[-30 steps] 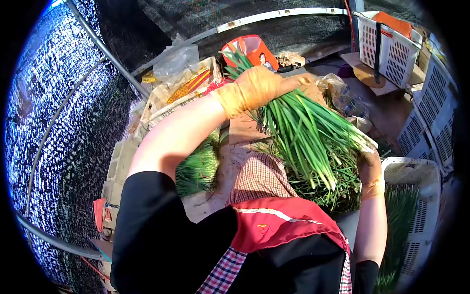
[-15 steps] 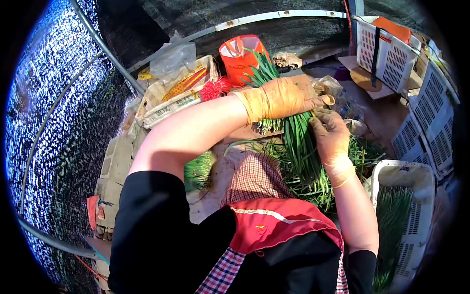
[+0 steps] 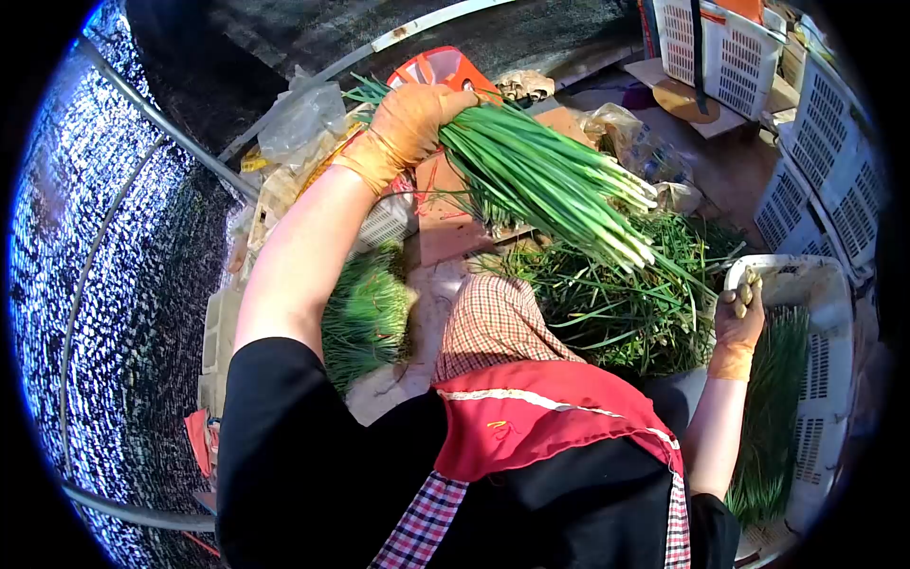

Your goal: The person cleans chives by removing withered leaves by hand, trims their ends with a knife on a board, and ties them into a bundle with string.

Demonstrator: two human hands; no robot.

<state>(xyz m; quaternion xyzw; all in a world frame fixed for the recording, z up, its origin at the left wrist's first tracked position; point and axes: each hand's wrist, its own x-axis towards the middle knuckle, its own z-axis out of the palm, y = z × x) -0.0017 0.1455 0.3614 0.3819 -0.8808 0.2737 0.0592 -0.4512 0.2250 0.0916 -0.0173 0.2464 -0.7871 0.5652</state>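
Observation:
My left hand [image 3: 414,121], in an orange glove, is closed around the leafy part of a bunch of green onions [image 3: 540,175]. The bunch is tilted, with its pale ends pointing down to the right. My right hand [image 3: 739,315], also gloved, is at the near left corner of a white crate [image 3: 834,322] that holds long green stalks. Its fingers are curled and their tips look muddy; whether anything is inside them cannot be made out. Beneath the bunch lies a loose heap of green onions [image 3: 630,313].
Trimmed green bunches [image 3: 370,308] lie at the left by my knee, which a checked cloth [image 3: 498,327] covers. Behind stand a red bucket [image 3: 445,68] and a cardboard piece [image 3: 445,223]. White crates [image 3: 825,142] are stacked at the right. A metal pipe [image 3: 171,133] runs along the left.
My left hand has moved left and up, swinging the bunch from hanging down to slanting right. My right hand has left the bunch and moved right and down to the crate.

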